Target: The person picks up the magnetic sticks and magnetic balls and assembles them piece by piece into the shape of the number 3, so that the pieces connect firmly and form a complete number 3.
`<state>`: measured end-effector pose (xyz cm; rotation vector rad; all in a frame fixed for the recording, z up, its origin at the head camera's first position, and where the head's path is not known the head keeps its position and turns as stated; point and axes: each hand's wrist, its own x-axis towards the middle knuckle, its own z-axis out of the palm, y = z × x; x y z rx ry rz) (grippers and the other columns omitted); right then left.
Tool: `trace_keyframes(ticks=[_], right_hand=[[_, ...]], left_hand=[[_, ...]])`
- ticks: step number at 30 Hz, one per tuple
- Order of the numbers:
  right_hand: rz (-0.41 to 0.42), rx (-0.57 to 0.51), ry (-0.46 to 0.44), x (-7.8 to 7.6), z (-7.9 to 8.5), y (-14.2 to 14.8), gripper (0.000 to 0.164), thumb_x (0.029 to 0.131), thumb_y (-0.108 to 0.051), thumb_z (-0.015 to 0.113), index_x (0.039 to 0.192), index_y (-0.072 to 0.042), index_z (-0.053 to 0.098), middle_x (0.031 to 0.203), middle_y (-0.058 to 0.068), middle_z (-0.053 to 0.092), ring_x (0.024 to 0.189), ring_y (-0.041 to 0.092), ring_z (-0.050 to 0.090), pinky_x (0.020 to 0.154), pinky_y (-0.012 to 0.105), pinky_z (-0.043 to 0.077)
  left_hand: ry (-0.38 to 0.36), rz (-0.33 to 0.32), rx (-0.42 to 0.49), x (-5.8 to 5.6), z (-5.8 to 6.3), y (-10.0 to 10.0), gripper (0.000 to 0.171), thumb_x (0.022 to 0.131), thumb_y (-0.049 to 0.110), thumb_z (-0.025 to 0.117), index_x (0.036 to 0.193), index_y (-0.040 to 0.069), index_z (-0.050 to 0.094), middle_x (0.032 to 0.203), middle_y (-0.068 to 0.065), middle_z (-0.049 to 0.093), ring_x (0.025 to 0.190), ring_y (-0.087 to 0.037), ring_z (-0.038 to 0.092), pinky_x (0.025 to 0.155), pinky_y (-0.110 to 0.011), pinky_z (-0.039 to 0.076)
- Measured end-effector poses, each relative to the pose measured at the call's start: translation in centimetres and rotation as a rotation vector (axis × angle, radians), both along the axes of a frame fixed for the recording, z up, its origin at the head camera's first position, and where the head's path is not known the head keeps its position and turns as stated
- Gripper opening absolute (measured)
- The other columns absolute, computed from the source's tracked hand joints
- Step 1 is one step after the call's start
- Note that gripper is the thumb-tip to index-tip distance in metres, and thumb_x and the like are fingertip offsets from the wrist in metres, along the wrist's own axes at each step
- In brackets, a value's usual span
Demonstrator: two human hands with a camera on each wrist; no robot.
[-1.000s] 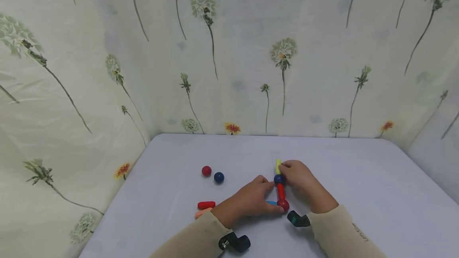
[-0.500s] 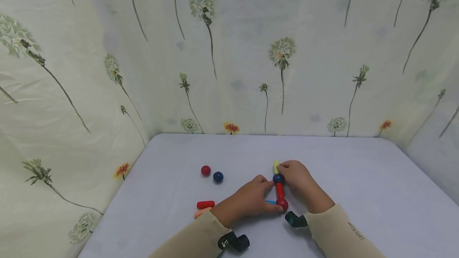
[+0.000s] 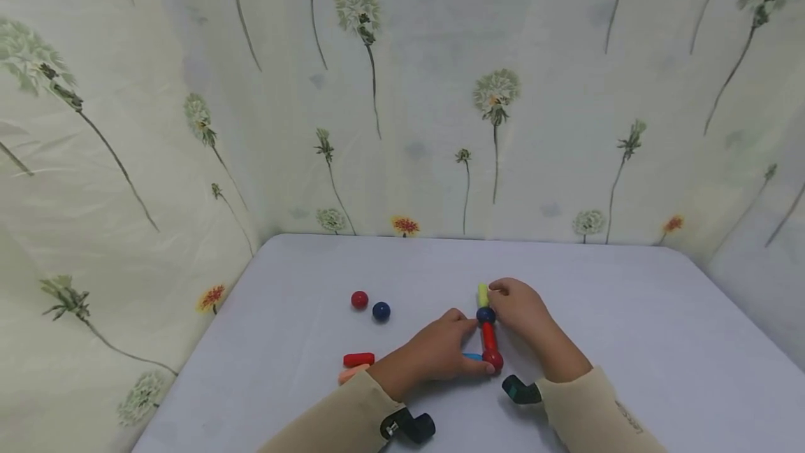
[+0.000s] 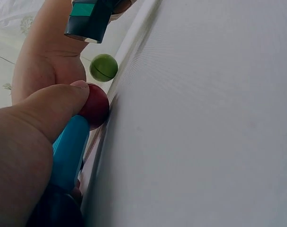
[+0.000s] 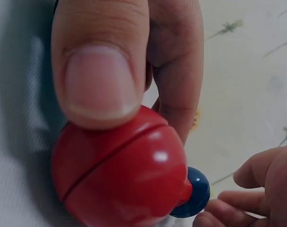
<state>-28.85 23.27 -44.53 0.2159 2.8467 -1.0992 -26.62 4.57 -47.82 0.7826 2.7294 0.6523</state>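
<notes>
On a white table, a joined row of balls and sticks runs away from the person, a little right of the middle: a red ball at the near end, a short red stick, then a dark blue ball and a yellow stick at the far end. The left hand comes in from the left and holds this row, its thumb pressed on the red ball and its forefinger reaching to the dark blue ball. A light blue stick meets the red ball from the left and runs under that hand. The right hand is on the other side, its fingers loosely bent with gaps between them, just beside the yellow stick; whether a fingertip touches the stick is hard to tell. The two hands are near each other but apart. Farther left lie a loose red ball and a loose blue ball, side by side with a small gap. Nearer the person, a second red stick lies beside a peach stick, partly hidden by the left forearm. The left wrist view also shows a green ball beyond the red ball. Behind the table hangs a flower-print cloth.
</notes>
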Motion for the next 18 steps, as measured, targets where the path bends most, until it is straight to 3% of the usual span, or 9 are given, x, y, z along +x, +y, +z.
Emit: trace_keyframes(ticks=[7, 13, 18], right_hand=[[0.07, 0.082, 0.1, 0.9, 0.7, 0.6, 0.041, 0.107, -0.03, 0.049, 0.137, -0.007, 0.063, 0.138, 0.019, 0.064, 0.124, 0.037, 0.06, 0.101, 0.056, 0.053], [0.153, 0.162, 0.154, 1.8, 1.2, 3.1, 0.037, 0.106, -0.029, 0.055, 0.136, -0.01, 0.065, 0.131, 0.014, 0.068, 0.121, 0.036, 0.062, 0.099, 0.058, 0.054], [0.203, 0.228, 0.125, 2.7, 1.4, 5.2, 0.041, 0.102, -0.033, 0.066, 0.135, -0.009, 0.066, 0.127, 0.015, 0.069, 0.118, 0.036, 0.064, 0.096, 0.058, 0.056]], left_hand=[[-0.022, 0.012, 0.005, -0.3, -0.5, 0.0, 0.085, 0.079, 0.069, 0.081, 0.152, 0.033, 0.055, 0.129, 0.008, 0.058, 0.099, -0.003, 0.057, 0.084, -0.024, 0.056], [-0.017, 0.019, 0.002, -0.2, -0.7, 0.2, 0.086, 0.078, 0.071, 0.08, 0.152, 0.034, 0.055, 0.131, 0.009, 0.058, 0.101, -0.004, 0.058, 0.086, -0.025, 0.057], [-0.002, 0.013, -0.009, -0.2, -0.5, 0.1, 0.087, 0.078, 0.073, 0.078, 0.152, 0.035, 0.054, 0.133, 0.01, 0.058, 0.104, -0.004, 0.059, 0.087, -0.026, 0.057]])
